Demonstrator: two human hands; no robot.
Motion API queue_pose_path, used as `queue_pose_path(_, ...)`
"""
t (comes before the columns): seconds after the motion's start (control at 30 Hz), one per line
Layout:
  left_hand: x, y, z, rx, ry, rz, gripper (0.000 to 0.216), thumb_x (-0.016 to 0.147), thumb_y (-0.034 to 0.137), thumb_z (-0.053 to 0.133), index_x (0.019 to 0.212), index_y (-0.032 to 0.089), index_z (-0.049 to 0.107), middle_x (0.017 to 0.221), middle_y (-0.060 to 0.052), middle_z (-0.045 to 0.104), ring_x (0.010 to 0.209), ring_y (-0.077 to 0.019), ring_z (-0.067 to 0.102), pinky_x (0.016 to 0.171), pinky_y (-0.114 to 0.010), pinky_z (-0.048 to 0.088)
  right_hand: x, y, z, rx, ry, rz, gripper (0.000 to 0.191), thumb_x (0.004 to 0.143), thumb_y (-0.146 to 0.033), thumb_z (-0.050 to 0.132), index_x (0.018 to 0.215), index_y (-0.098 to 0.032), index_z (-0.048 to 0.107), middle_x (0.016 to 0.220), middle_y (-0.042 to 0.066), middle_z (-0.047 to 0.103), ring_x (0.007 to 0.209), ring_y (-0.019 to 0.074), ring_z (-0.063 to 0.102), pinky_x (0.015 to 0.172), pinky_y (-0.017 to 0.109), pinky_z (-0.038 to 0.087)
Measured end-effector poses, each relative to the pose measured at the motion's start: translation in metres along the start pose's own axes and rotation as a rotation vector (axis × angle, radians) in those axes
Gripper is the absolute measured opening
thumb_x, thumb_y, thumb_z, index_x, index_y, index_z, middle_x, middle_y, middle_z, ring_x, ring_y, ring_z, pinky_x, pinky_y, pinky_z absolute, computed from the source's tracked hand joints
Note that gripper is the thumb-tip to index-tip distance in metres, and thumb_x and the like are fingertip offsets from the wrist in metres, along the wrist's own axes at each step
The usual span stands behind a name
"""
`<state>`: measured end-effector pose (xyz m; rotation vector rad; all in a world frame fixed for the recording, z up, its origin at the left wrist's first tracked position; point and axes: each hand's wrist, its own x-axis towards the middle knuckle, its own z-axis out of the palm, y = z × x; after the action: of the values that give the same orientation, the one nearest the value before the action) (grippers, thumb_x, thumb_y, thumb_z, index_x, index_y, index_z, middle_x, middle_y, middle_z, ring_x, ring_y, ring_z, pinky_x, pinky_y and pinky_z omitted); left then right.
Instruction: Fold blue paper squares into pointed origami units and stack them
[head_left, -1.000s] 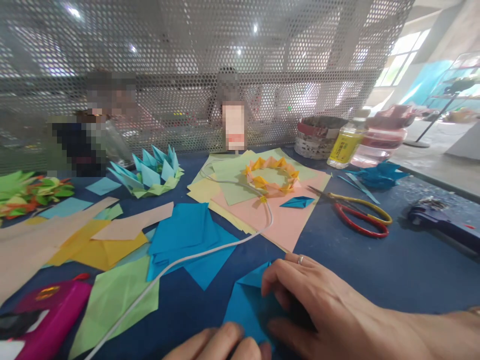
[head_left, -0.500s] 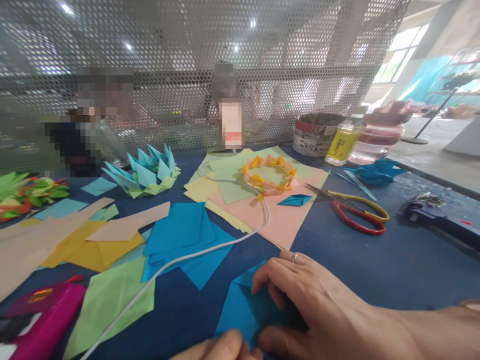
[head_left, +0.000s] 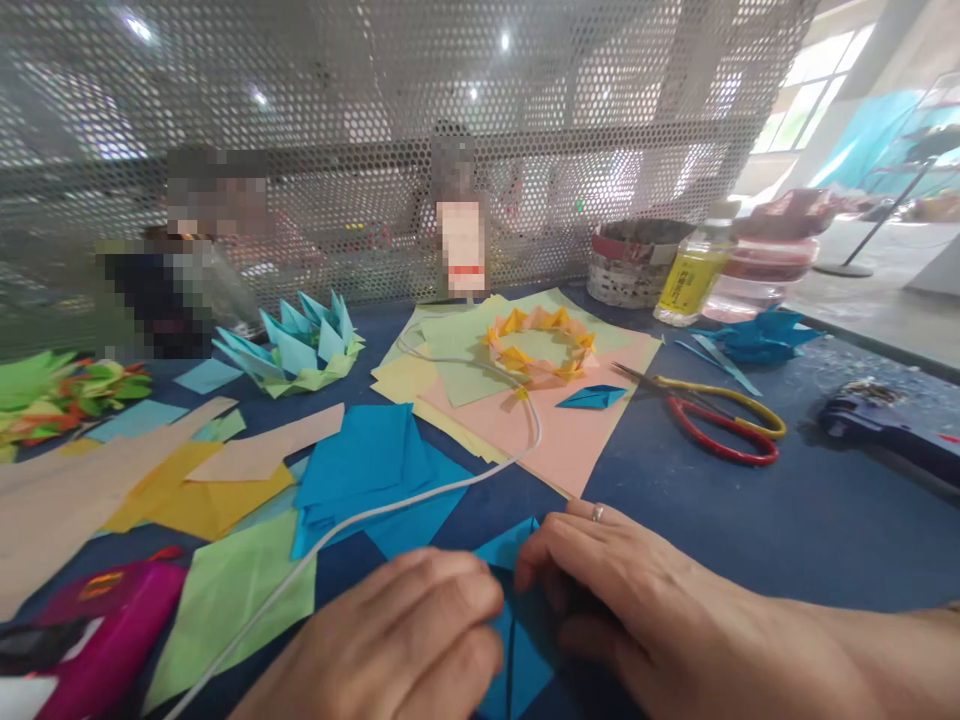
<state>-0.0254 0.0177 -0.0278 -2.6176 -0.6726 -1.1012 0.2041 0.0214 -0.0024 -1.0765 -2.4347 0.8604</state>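
A sheet of blue paper (head_left: 531, 655) with folded flaps lies at the table's near edge, a straight seam running down its middle. My left hand (head_left: 397, 635) is closed over its left side, fingers curled and fingertips at the paper. On the other side, my right hand (head_left: 637, 600), with a ring, bends its fingers down onto the upper right of the sheet. Both hands cover much of the paper. Just beyond them is a stack of blue paper (head_left: 360, 460). A small folded blue piece (head_left: 592, 397) rests on pink paper (head_left: 559, 450).
Scissors (head_left: 724, 430) lie to the right, near a dark blue tool (head_left: 885, 430). A white cable (head_left: 420, 497) crosses the table. Behind stand an orange paper ring (head_left: 540, 343), a light-blue folded paper piece (head_left: 296, 345), a bottle (head_left: 688, 275) and a phone (head_left: 463, 240). A magenta pouch (head_left: 124, 620) sits left.
My left hand has risen into view from the bottom edge and moved up onto the left of the blue sheet. My right hand stays nearly in place. The view has shifted slightly.
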Motion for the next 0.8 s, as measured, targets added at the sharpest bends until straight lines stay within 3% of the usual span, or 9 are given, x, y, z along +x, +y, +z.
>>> queue_pose_path(0.07,0.004,-0.004,-0.01,-0.007,-0.139,-0.098,0.033,0.102,0.017,0.033,0.089,0.022,0.063,0.103,0.003,0.071,0.098,-0.0108,0.066,0.095,-0.02,0.045,-0.001,0.0,0.002,-0.015,0.015,-0.01,0.042,0.071,0.012,0.054,0.1,-0.018,0.059,0.097,0.0,0.064,0.092,0.0145,0.059,0.089,0.024,0.045)
queue_pose_path(0.17,0.006,-0.008,-0.02,-0.011,-0.294,-0.158,0.033,0.103,0.02,0.032,0.099,0.024,0.065,0.112,0.001,0.069,0.105,-0.0138,0.064,0.096,-0.024,0.045,-0.004,0.001,0.005,-0.022,0.05,-0.036,0.044,0.071,0.013,0.054,0.103,-0.017,0.06,0.101,0.001,0.065,0.098,0.0147,0.06,0.092,0.023,0.043)
queue_pose_path(0.4,-0.001,-0.016,-0.012,-0.138,-0.167,-0.055,0.038,0.104,0.02,0.032,0.085,0.023,0.065,0.097,0.002,0.069,0.097,-0.0112,0.062,0.093,-0.02,0.042,0.002,0.002,0.003,0.007,0.008,-0.039,0.036,0.077,0.011,0.052,0.091,-0.021,0.058,0.093,-0.002,0.064,0.089,0.0137,0.06,0.085,0.025,0.044)
queue_pose_path(0.57,-0.003,-0.015,-0.016,-0.345,-0.322,-0.157,0.028,0.101,0.019,0.039,0.088,0.023,0.063,0.1,0.001,0.068,0.101,-0.011,0.06,0.09,-0.02,0.042,0.004,0.004,0.002,-0.068,0.011,-0.068,0.035,0.081,0.01,0.051,0.089,-0.022,0.061,0.091,-0.001,0.062,0.089,0.0145,0.058,0.08,0.025,0.044)
queue_pose_path(0.7,-0.005,-0.013,-0.012,-0.49,-0.302,-0.171,0.023,0.092,0.009,0.042,0.083,0.023,0.058,0.08,0.003,0.062,0.076,-0.0109,0.054,0.073,-0.023,0.039,-0.005,0.0,-0.001,-0.12,-0.032,-0.176,0.035,0.085,0.006,0.051,0.089,-0.024,0.069,0.092,0.0,0.061,0.084,0.0133,0.057,0.077,0.025,0.044)
queue_pose_path(0.8,-0.005,-0.01,-0.011,-0.499,-0.351,-0.233,0.021,0.089,0.007,0.048,0.085,0.024,0.06,0.078,0.005,0.06,0.072,-0.0102,0.051,0.068,-0.023,0.036,-0.007,-0.002,-0.003,-0.189,-0.056,-0.255,0.028,0.088,0.0,0.057,0.09,-0.025,0.071,0.094,0.0,0.063,0.084,0.0138,0.057,0.075,0.025,0.044)
